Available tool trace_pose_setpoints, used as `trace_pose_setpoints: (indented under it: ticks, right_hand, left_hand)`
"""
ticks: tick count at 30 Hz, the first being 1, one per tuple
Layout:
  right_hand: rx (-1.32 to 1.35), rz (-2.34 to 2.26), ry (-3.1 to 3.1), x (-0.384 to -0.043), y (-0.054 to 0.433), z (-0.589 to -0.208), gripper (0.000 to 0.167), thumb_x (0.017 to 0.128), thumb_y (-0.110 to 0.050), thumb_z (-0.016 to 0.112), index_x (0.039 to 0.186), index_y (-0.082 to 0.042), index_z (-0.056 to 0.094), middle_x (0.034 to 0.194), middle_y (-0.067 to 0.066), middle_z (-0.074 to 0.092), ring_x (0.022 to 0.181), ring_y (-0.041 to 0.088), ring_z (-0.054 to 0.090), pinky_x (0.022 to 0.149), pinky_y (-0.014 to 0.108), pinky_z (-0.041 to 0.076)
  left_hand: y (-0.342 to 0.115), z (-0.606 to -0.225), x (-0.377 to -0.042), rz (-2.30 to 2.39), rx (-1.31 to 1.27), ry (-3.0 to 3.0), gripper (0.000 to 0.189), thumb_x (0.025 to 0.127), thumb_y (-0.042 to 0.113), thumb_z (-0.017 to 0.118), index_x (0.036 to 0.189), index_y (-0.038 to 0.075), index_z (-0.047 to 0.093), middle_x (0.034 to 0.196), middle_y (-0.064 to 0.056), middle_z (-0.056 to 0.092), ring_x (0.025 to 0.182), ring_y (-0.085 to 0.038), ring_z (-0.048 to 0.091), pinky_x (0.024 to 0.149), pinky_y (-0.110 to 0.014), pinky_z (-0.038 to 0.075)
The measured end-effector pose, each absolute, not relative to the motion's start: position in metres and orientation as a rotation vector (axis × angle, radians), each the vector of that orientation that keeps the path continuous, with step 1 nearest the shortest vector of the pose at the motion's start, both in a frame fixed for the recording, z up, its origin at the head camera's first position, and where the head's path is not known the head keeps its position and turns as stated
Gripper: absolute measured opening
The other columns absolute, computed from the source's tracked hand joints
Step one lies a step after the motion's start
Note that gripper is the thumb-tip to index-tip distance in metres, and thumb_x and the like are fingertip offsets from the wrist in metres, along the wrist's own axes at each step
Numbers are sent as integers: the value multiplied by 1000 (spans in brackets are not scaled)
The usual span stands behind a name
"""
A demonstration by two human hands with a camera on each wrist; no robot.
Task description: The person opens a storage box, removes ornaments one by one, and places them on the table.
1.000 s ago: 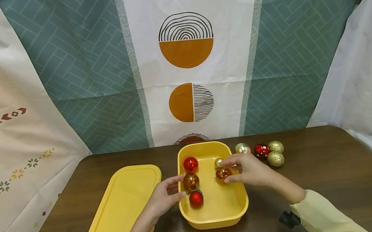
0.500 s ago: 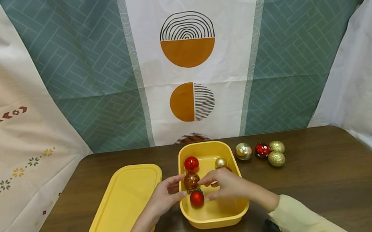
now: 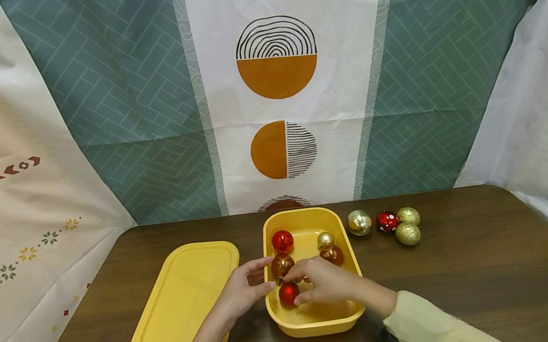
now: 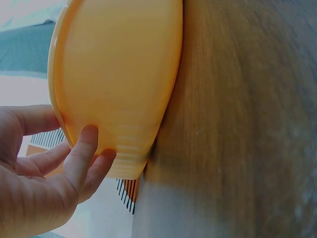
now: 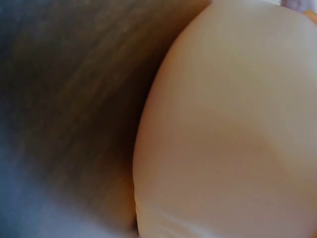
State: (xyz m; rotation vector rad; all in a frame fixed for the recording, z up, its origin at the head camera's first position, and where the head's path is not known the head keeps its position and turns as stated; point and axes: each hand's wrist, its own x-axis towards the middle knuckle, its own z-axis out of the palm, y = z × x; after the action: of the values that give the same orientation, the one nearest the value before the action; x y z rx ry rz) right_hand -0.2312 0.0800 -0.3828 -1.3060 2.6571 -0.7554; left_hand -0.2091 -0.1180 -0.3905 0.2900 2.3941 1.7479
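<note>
A yellow plastic box holds Christmas baubles. Along its left side lie a shiny red bauble, a copper one and a red bauble nearest me. On the right side are a small gold bauble and another copper bauble. My left hand holds the box by its left rim; in the left wrist view its fingertips press the yellow wall. Inside the box, my right hand has thumb and finger around the near red bauble. The right wrist view shows mostly the blurred box wall.
The yellow lid lies flat on the brown table to the left. Right of the box sit a silver-gold bauble, a white-dotted red one and two glittery gold baubles. Patterned cloth hangs behind.
My right hand has left the copper bauble on the box's right side and moved left and nearer to the front red bauble. The left hand stays at the rim.
</note>
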Motion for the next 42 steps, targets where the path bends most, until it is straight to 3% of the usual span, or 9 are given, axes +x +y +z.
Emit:
trace_pose_setpoints:
  ticks: [14,24,33,42]
  right_hand:
    - [-1310,-673,2717,-228,72,-384,28,73,-15,75,98,-4,69,96,3,66,88,11,59,80,21,47]
    - [-1304,-612,2767,-228,69,-385,25,74,-15,74,96,-6,69,92,1,66,76,5,53,72,19,44]
    - [-1285,-722,2727,-229,76,-385,26,74,-14,75,95,-2,68,89,2,66,71,8,54,64,14,43]
    - [-1275,-835,2736,-228,92,-375,27,74,-12,74,96,0,67,92,7,67,78,16,62,68,23,51]
  left_hand:
    - [-117,-392,-211,1719,242,2410,47,81,2,63,126,0,51,125,-21,51,109,-36,53,83,-41,50]
    - [-117,-392,-211,1732,264,2399,47,81,2,63,126,-1,50,125,-23,51,109,-37,52,81,-41,51]
    - [-116,-392,-209,1725,262,2410,47,81,2,63,126,0,51,124,-23,52,109,-36,53,80,-41,51]
    - [-116,-392,-210,1737,257,2406,46,81,2,62,126,0,51,124,-23,51,109,-36,52,80,-40,51]
